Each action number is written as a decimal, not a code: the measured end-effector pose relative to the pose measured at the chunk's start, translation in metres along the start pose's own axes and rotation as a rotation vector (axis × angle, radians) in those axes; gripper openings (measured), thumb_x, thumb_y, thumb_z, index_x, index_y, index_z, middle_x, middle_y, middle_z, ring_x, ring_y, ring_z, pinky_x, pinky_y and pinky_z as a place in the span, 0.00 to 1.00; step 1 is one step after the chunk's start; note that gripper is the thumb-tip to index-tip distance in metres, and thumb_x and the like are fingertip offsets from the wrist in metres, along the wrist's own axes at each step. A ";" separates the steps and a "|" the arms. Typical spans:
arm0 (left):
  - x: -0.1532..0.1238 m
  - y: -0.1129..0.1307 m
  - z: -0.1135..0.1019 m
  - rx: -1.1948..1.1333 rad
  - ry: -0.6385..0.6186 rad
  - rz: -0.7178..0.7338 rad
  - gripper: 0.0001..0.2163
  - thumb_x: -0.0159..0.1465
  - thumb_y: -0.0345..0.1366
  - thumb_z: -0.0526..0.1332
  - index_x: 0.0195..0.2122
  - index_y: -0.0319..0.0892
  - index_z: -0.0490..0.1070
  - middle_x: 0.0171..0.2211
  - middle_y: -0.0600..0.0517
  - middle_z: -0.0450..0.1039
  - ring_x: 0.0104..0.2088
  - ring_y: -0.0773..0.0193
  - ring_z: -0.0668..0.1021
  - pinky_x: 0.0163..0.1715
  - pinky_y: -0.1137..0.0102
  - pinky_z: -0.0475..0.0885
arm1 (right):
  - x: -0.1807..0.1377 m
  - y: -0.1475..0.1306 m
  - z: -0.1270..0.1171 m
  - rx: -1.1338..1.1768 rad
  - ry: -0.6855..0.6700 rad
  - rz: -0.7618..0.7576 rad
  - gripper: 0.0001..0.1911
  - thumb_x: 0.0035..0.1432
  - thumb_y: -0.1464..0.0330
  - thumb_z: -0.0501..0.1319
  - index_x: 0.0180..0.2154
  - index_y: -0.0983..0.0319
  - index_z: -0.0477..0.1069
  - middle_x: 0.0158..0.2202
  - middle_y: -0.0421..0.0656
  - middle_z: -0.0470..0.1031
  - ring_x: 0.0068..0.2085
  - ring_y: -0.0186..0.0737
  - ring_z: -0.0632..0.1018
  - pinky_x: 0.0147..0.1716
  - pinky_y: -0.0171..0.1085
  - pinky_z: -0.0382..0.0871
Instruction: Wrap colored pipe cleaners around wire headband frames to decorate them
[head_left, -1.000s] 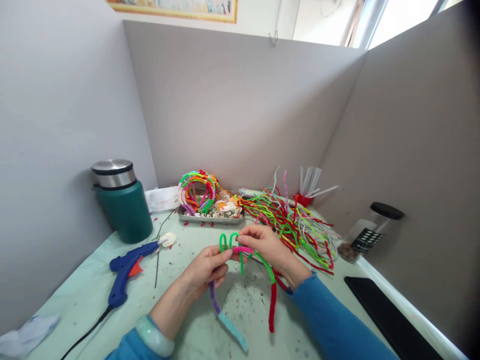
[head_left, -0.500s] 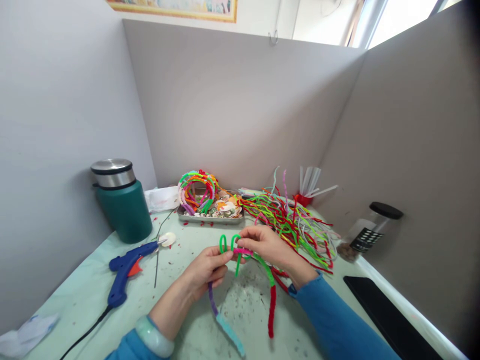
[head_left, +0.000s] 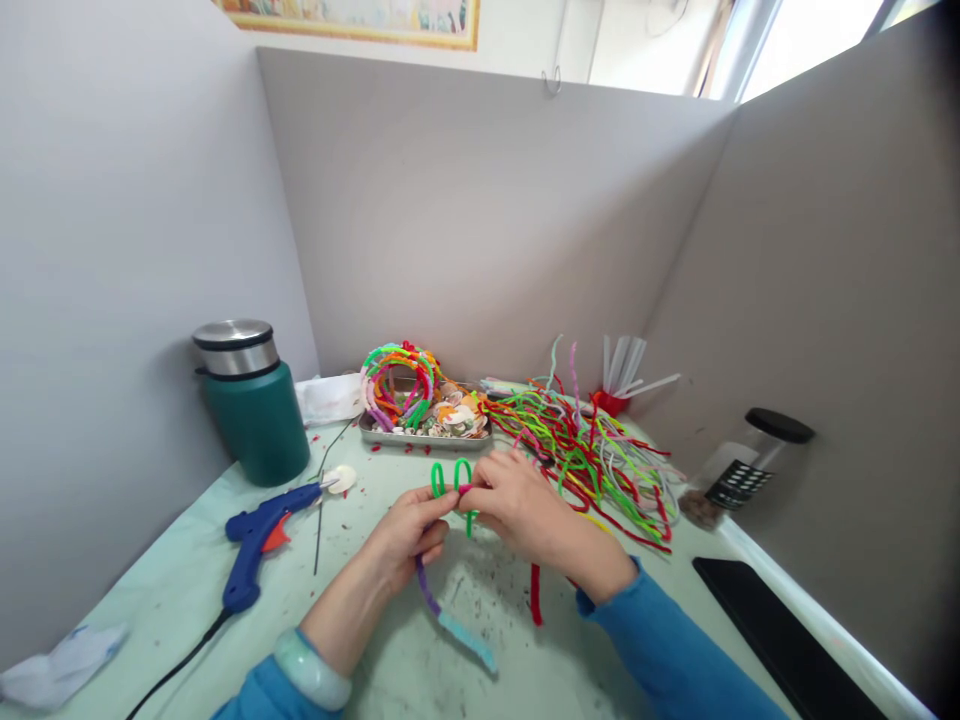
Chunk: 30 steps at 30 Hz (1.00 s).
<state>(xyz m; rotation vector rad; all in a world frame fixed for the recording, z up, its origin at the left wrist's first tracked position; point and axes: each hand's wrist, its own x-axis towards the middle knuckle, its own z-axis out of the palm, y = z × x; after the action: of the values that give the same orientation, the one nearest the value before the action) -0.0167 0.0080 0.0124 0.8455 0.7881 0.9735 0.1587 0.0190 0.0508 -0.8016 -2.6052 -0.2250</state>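
My left hand (head_left: 415, 528) pinches a chain of joined pipe cleaners between thumb and forefinger. Its purple and light blue end (head_left: 469, 640) dangles below that hand. Green loops (head_left: 450, 478) of pipe cleaner stand up just above my fingertips, with a bit of pink between the two hands. My right hand (head_left: 517, 505) is closed on the same piece from the right, its fingers bent over the pink part. A red end (head_left: 535, 595) hangs beneath my right palm. The join itself is mostly hidden behind my fingers.
A blue glue gun (head_left: 259, 540) lies left, its nozzle by a white disc (head_left: 343, 479). A green flask (head_left: 259, 425) stands behind it. At the back are a metal tray (head_left: 427, 440) with colourful rings, a pipe cleaner pile (head_left: 592, 450), and a jar (head_left: 739, 470) at right.
My right hand has turned and closed over the pink part, covering the green stretch beside it. The red end hangs higher and shows less. The view has shifted slightly.
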 end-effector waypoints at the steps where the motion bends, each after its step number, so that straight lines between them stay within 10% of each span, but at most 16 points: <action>1: 0.000 0.001 0.000 -0.003 0.005 -0.004 0.11 0.52 0.38 0.65 0.32 0.37 0.70 0.14 0.63 0.56 0.10 0.81 0.47 0.08 0.80 0.48 | 0.001 0.000 0.003 -0.037 0.002 -0.013 0.06 0.58 0.72 0.57 0.33 0.59 0.72 0.31 0.42 0.66 0.36 0.38 0.63 0.37 0.39 0.54; 16: -0.001 0.003 0.001 0.039 0.039 0.060 0.11 0.54 0.38 0.64 0.34 0.37 0.68 0.28 0.54 0.72 0.10 0.83 0.50 0.08 0.80 0.47 | 0.001 0.005 0.001 0.347 0.207 0.148 0.09 0.60 0.70 0.54 0.42 0.61 0.69 0.41 0.46 0.71 0.42 0.40 0.69 0.41 0.39 0.61; 21: 0.001 -0.003 0.004 0.120 0.052 0.068 0.14 0.52 0.42 0.65 0.35 0.39 0.68 0.17 0.61 0.61 0.10 0.80 0.47 0.08 0.80 0.47 | 0.004 -0.002 0.010 0.554 0.198 0.540 0.19 0.52 0.56 0.60 0.42 0.62 0.69 0.35 0.44 0.73 0.35 0.39 0.73 0.32 0.35 0.64; 30: 0.000 -0.003 0.008 0.168 0.044 0.064 0.21 0.50 0.47 0.65 0.40 0.38 0.70 0.10 0.66 0.46 0.10 0.77 0.47 0.09 0.79 0.46 | 0.009 -0.014 0.025 0.503 0.304 0.589 0.09 0.53 0.65 0.58 0.35 0.61 0.73 0.33 0.45 0.75 0.35 0.41 0.73 0.34 0.36 0.64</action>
<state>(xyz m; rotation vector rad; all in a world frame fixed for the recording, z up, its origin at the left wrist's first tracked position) -0.0088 0.0048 0.0137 1.0016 0.8944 0.9948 0.1362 0.0186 0.0316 -1.1757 -1.9118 0.4264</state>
